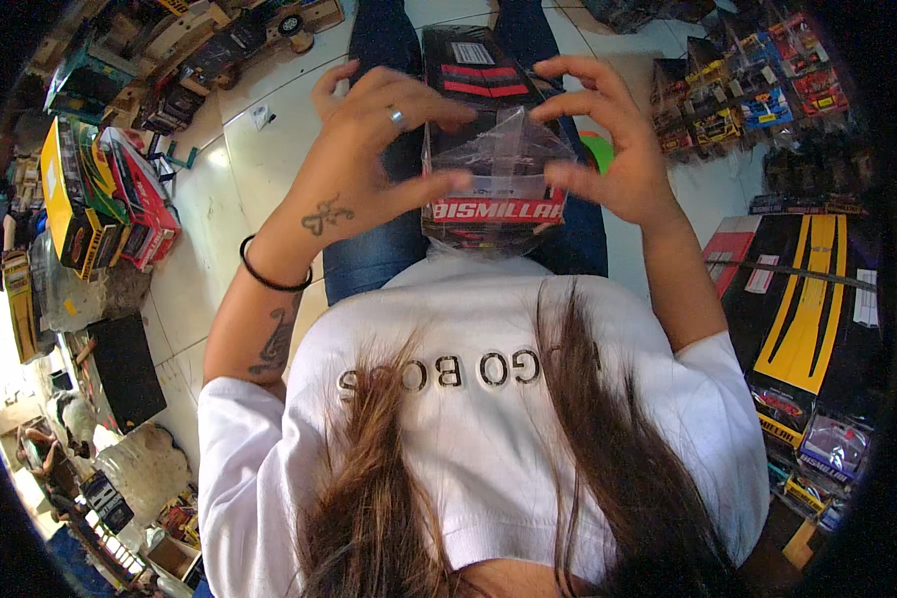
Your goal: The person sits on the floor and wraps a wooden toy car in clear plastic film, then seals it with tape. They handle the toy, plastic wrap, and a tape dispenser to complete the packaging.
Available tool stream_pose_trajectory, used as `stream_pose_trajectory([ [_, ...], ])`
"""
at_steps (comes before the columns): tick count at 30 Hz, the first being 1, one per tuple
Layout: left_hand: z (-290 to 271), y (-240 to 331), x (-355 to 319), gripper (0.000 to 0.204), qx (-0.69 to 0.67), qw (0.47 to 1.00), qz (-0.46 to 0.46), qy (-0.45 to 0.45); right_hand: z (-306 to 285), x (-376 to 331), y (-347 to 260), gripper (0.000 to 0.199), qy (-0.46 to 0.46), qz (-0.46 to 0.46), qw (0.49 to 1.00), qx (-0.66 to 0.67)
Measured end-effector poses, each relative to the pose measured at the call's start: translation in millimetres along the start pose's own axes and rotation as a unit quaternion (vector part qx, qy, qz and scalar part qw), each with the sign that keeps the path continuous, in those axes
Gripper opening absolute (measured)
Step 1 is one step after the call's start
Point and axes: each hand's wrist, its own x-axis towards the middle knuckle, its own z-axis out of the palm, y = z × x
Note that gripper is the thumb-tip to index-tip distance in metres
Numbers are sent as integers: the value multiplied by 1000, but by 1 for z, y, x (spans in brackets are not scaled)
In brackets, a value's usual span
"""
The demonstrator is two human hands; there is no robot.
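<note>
A toy truck [473, 80], black with red stripes on top and a red-and-white lettered end panel, rests upon my lap between my legs. Loose clear plastic film [503, 149] covers its near end and bunches up in the middle. My left hand [389, 135], with a ring on one finger, is at the truck's left side, thumb and fingers apart against the film. Opposite it, my right hand [613, 130] has its fingers spread and curved, the thumb at the film's right edge. Neither hand visibly closes on anything. The fingers are slightly blurred.
Yellow, green and red toy trucks [85, 204] stand at the left. On the right lie a large black-and-yellow striped truck [802, 299] and rows of plastic-wrapped toys [743, 95]. Wooden toy parts [219, 50] sit at the far left on the pale tiled floor [184, 299].
</note>
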Motion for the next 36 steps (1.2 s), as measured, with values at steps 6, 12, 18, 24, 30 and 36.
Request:
stream_pose_trajectory([
  [6,11,-13,-25,12,4,999,-32,34,7,-29,14,12,10,23,999,20],
  [12,21,5,-4,18,-48,995,-33,78,14,-6,2,12,26,13,999,31],
  [18,30,14,15,22,-147,974,-143,95,7,23,-9,15,21,-42,999,5],
  [24,25,13,22,26,-336,915,-220,30,-5,25,-24,10,60,-176,946,-266],
  [30,21,13,24,24,-323,920,-220,29,-17,39,-23,19,-61,-186,945,-262],
  [36,13,11,21,29,-263,946,-187,-17,-22,47,-29,21,-153,-72,980,-108],
])
